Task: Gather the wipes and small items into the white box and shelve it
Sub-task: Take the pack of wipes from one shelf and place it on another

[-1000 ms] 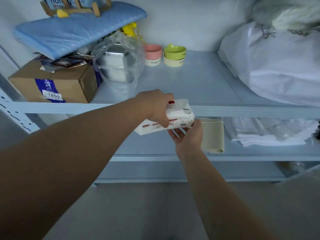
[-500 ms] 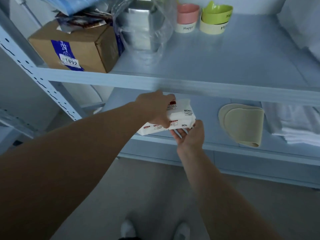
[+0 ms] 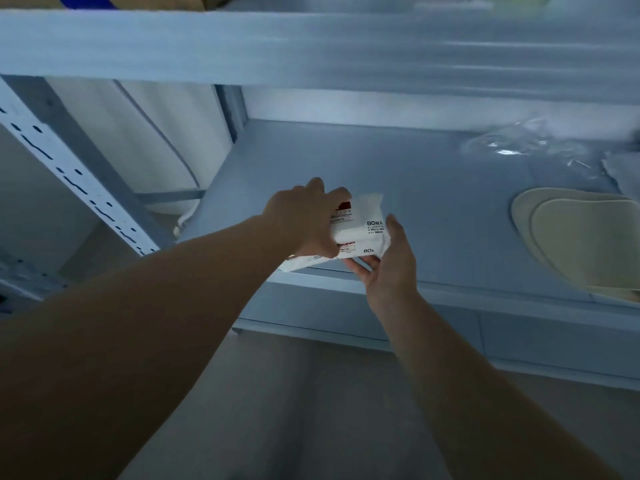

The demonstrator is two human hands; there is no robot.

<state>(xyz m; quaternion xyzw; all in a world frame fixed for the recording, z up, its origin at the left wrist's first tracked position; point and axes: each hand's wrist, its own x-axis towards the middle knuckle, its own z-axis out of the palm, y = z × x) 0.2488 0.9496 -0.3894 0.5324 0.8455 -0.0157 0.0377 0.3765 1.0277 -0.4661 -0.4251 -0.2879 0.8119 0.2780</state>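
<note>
From the head view, you hold the packs of wipes [image 3: 360, 230] over the front edge of the lower shelf [image 3: 415, 174]: your left hand [image 3: 301, 220] clamps down on top, your right hand [image 3: 388, 268] cups them from below. Keep both packs squeezed together so the lower one cannot slip out. No white box shows here, so look for it before letting go. On the shelf, well to the right of the wipes, lie beige pads [image 3: 581, 237]; behind those, crinkled clear plastic [image 3: 519, 147]. The light is dim and bluish

Pale metal shelving [image 3: 398, 174] stands over a grey floor [image 3: 311, 410].
</note>
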